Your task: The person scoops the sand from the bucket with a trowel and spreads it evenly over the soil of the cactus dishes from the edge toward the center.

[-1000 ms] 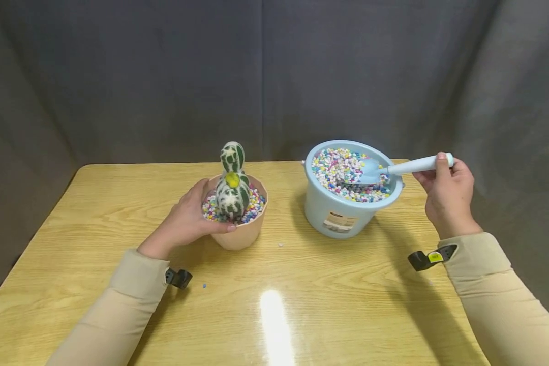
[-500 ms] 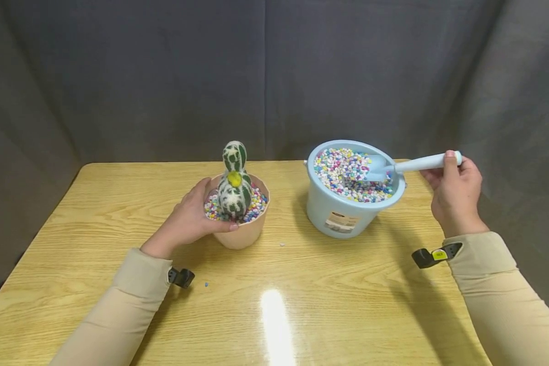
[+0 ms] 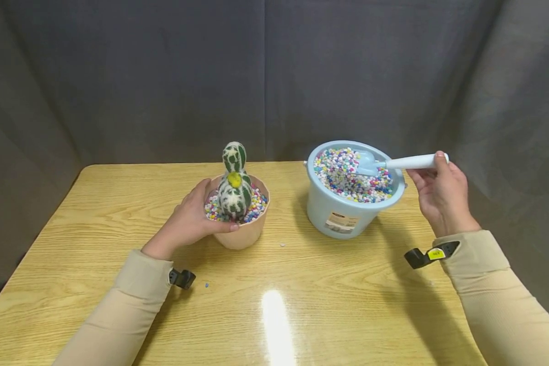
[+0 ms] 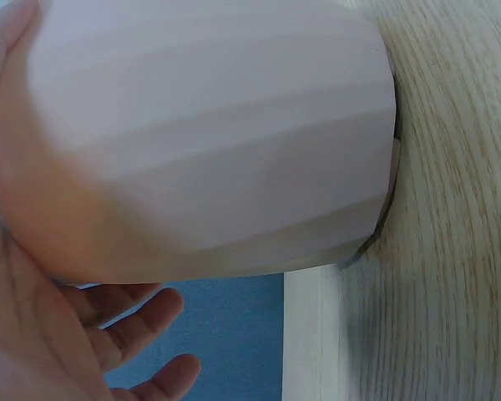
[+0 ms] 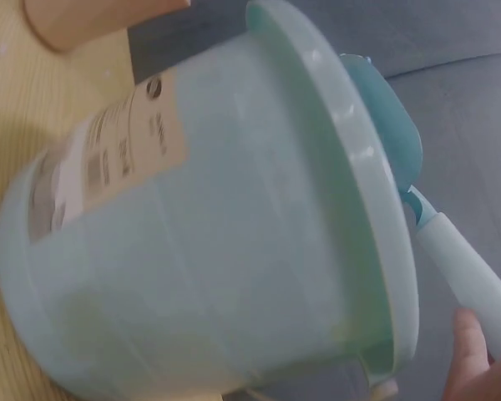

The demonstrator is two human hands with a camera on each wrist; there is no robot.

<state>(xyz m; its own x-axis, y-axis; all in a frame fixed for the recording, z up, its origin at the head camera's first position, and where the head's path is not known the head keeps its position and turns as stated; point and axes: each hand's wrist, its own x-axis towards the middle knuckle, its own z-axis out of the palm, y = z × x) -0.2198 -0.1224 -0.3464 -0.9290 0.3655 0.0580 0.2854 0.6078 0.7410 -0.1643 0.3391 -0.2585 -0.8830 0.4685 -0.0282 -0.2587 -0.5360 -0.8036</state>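
The landmark is the light-blue round plastic bucket (image 3: pixel 319 206), standing upright on the wood-grain table (image 3: pixel 229 315), a beige printed label (image 3: pixel 342 222) on its near wall. Multicoloured small pebbles (image 3: pixel 366 193) fill much of it.

Your right hand (image 3: pixel 446 195), at the bucket's right, pinches the white handle of the light-blue scoop (image 3: pixel 368 165). The scoop's blade is above the bucket's mouth, pebbles at its front end.

Your left hand (image 3: pixel 187 218) grips the peach faceted flowerpot (image 3: pixel 240 238), well to the bucket's left, thumb on the near side. Upright in that pot, ringed by multicoloured pebbles, is a green-and-white fuzzy cactus (image 3: pixel 235 201) with a yellow tuft.

One pale loose pebble (image 3: pixel 282 245) lies between bucket and pot, nearer you. A dark grey fabric curtain (image 3: pixel 164 76) hangs behind the bucket.
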